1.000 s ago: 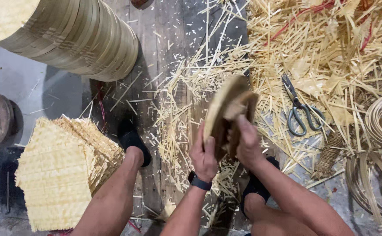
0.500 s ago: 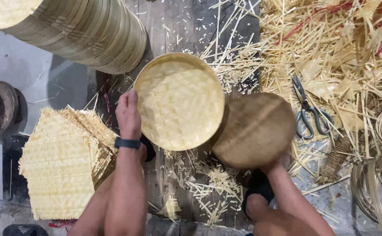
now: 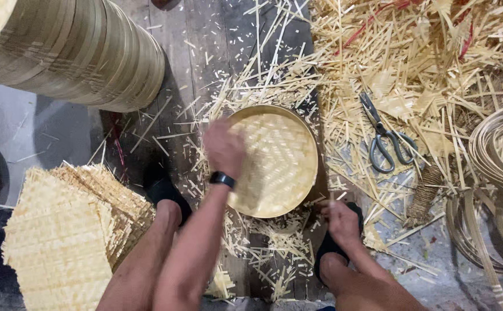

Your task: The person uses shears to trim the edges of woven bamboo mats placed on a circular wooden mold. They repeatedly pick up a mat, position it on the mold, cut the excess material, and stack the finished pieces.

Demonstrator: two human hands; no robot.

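A round woven bamboo tray with a smooth rim lies flat on the wooden floor among bamboo slivers, right in front of me. My left hand, with a black watch on the wrist, is blurred and sits over the tray's left rim, gripping it. My right hand is low by the tray's lower right edge. Its fingers point at the rim and hold nothing. My knees and black sandals flank the tray.
A tall stack of round bamboo trays lies on its side at upper left. Square woven mats are piled at lower left. Scissors lie right of the tray amid bamboo offcuts. Coiled bamboo hoops sit at the right edge.
Half a second ago each hand held a round woven piece up apart. Now only one tray shows, down on the floor. My left hand is on it and my right hand is empty.
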